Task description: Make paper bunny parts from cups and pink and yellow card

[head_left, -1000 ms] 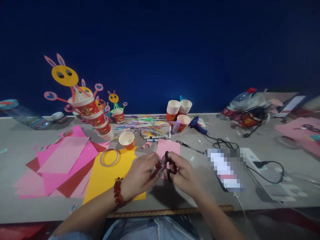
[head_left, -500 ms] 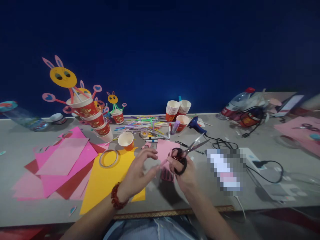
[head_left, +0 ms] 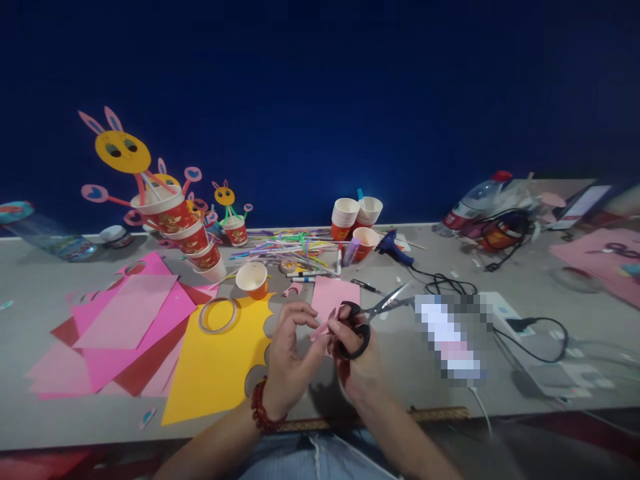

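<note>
My right hand (head_left: 363, 360) is wrapped round the black-handled scissors (head_left: 389, 301), whose slightly parted blades point away to the upper right. A small cut piece of pink paper (head_left: 321, 329) is between my two hands, at the fingertips. My left hand (head_left: 293, 347), with a red bead bracelet (head_left: 261, 403) at the wrist, pinches that piece from the left side. Its exact shape is partly hidden by the fingers. Just beyond the hands lies a pink paper sheet (head_left: 336, 293) on the table. To the left is a yellow sheet (head_left: 220, 367) with scalloped cutouts along its edge.
A tape roll (head_left: 217, 331) rests on the yellow sheet beside a paper cup (head_left: 252, 281). Pink and red sheets (head_left: 130, 313) and stacked cups with bunny figures (head_left: 173, 213) stand left. Coloured sticks (head_left: 295, 248), a glue gun (head_left: 395, 248) and a blurred-out phone (head_left: 450, 340) are also about.
My left hand has moved right and its fingers have closed in on the pink piece by my right hand. The scissors have shifted slightly left and down, blades a little closer together.
</note>
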Motion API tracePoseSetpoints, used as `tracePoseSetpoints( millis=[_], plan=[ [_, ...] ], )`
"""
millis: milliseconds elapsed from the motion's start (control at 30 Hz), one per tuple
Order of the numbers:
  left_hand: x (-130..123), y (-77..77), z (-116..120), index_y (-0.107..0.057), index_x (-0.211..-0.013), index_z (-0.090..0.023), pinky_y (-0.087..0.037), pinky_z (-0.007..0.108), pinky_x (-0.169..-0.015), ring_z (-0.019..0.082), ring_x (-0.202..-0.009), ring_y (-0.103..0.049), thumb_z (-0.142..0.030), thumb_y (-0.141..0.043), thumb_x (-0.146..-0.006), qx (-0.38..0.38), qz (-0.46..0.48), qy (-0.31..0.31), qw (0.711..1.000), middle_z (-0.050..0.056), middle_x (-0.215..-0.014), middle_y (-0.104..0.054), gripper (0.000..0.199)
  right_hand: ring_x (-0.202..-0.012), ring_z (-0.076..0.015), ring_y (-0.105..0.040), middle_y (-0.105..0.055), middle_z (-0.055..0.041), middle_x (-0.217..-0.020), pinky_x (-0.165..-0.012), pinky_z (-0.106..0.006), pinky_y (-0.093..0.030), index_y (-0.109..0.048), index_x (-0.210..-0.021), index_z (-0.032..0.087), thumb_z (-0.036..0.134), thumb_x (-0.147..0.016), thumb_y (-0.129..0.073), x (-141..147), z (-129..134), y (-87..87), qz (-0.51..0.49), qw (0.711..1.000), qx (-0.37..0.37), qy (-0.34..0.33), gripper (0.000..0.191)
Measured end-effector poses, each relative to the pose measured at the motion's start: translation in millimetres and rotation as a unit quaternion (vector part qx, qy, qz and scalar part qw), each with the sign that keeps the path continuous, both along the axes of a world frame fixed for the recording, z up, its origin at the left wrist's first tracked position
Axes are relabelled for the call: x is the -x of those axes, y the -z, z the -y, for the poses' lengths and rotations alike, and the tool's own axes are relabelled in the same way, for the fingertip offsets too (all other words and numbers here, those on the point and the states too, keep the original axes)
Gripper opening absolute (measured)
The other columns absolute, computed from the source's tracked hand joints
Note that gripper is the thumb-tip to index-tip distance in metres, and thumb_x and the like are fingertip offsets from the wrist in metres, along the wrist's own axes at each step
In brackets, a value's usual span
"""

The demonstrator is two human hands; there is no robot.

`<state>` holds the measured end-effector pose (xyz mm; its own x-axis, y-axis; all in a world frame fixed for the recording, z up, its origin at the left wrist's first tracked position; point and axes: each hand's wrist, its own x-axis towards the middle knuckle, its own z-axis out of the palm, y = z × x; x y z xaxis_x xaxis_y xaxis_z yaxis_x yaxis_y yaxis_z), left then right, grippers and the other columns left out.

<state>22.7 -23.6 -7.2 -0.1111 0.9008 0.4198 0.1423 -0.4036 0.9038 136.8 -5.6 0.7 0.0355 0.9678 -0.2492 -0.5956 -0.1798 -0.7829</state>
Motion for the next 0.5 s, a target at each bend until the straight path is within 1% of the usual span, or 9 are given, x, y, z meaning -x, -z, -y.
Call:
tracePoseSetpoints(
  millis=[100, 167, 300, 400, 467, 500],
  plan=[
    [-1.1, -1.3, 0.1, -0.057, -0.092, -0.023, -0.046, 0.038, -0.092, 0.022, -0.105, -0.056, -0.024, -0.061, -0.091, 0.009, 0.007, 0.006, 1.0, 0.006, -0.105, -0.055, 0.004, -0.053, -0.0081, -0.05, -0.057, 0.004, -0.075, -0.045, -0.018, -0.038, -0.053, -0.078, 0.022, 0.028, -0.061, -0.086, 2.9, 2.5, 0.4, -0.016, 1.0, 0.002, 0.001, 0.038],
    [-2.2, -2.6, 0.2, -0.057, -0.089, -0.023, -0.045, 0.037, -0.092, 0.022, -0.105, -0.057, -0.025, -0.059, -0.092, 0.017, 0.019, 0.011, 1.0, 0.006, -0.105, -0.057, 0.004, -0.053, -0.0082, -0.049, -0.057, 0.0037, -0.075, -0.045, -0.018, -0.04, -0.053, -0.078, 0.022, 0.03, -0.061, -0.086, 5.3, 3.8, 0.5, -0.015, 1.0, 0.001, 0.001, 0.038],
    [-2.3, -5.2, -3.0, -0.056, -0.085, -0.022, -0.046, 0.035, -0.088, 0.021, -0.099, -0.057, -0.027, -0.056, -0.094, 0.066, 0.081, 0.025, 0.994, 0.005, -0.101, -0.059, 0.01, -0.049, -0.0077, -0.046, -0.057, 0.0047, -0.074, -0.043, -0.019, -0.041, -0.055, -0.082, 0.023, 0.034, -0.066, -0.084, 3.2, 2.9, 2.9, 0.039, 0.999, -0.009, -0.014, 0.035],
    [3.6, -6.8, -8.7, -0.055, -0.081, -0.022, -0.046, 0.033, -0.088, 0.019, -0.098, -0.057, -0.027, -0.058, -0.092, 0.108, 0.139, 0.041, 0.984, 0.004, -0.098, -0.059, 0.013, -0.05, -0.0085, -0.044, -0.061, 0.0023, -0.081, -0.044, -0.02, -0.041, -0.06, -0.091, 0.023, 0.038, -0.076, -0.077, -12.9, 0.6, 6.1, 0.115, 0.989, -0.079, -0.052, 0.027],
    [10.2, -8.4, -12.6, -0.055, -0.079, -0.021, -0.045, 0.032, -0.089, 0.019, -0.099, -0.056, -0.027, -0.06, -0.091, 0.137, 0.16, 0.057, 0.976, 0.004, -0.099, -0.059, 0.014, -0.055, -0.0104, -0.048, -0.065, -0.0011, -0.087, -0.049, -0.022, -0.044, -0.063, -0.096, 0.022, 0.04, -0.08, -0.073, -29.7, 1.0, 7.4, 0.186, 0.969, -0.137, -0.085, 0.026],
    [13.7, -9.5, -14.3, -0.055, -0.079, -0.02, -0.045, 0.031, -0.089, 0.018, -0.098, -0.056, -0.028, -0.061, -0.09, 0.15, 0.167, 0.064, 0.972, 0.003, -0.099, -0.059, 0.015, -0.057, -0.0117, -0.051, -0.066, -0.002, -0.086, -0.053, -0.024, -0.046, -0.065, -0.095, 0.021, 0.042, -0.081, -0.072, -38.5, 2.3, 7.6, 0.223, 0.956, -0.153, -0.114, 0.026]
  ],
)
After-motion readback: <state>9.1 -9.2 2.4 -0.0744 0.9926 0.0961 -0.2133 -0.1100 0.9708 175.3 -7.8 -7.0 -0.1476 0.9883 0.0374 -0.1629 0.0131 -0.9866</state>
